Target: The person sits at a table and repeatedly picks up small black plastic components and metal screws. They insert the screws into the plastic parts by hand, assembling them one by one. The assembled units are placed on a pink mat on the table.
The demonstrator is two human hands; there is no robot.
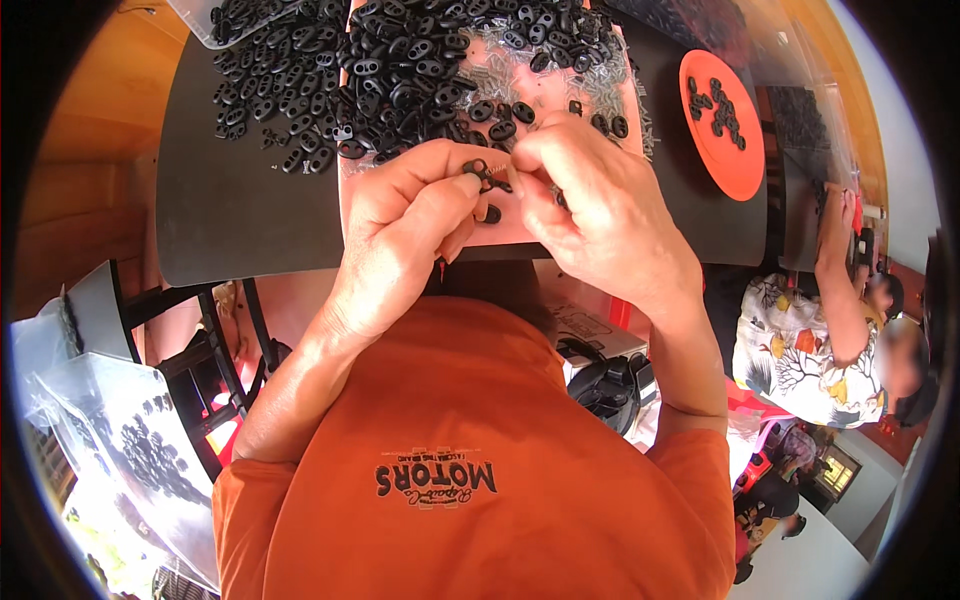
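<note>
A clear container (110,385) with black parts showing through its side stands at far left, below a black table (195,215). On the table, a heap of black cord locks (290,75) spreads across onto a pink board (505,232). At the board's near edge, a person's left hand (405,225) pinches a single lock (478,170) between thumb and fingers, a small spring (497,170) jutting from its right side. The right hand (600,210) meets it, thumb and forefinger drawn together at the spring's outer end; whether they grip it cannot be told. Beyond that hand lie loose clear springs (605,95) among more locks. Farther right, an orange plate (738,180) bears a cluster of black parts, and a co-worker in a patterned shirt (800,365) sits at far right, one arm extended.
</note>
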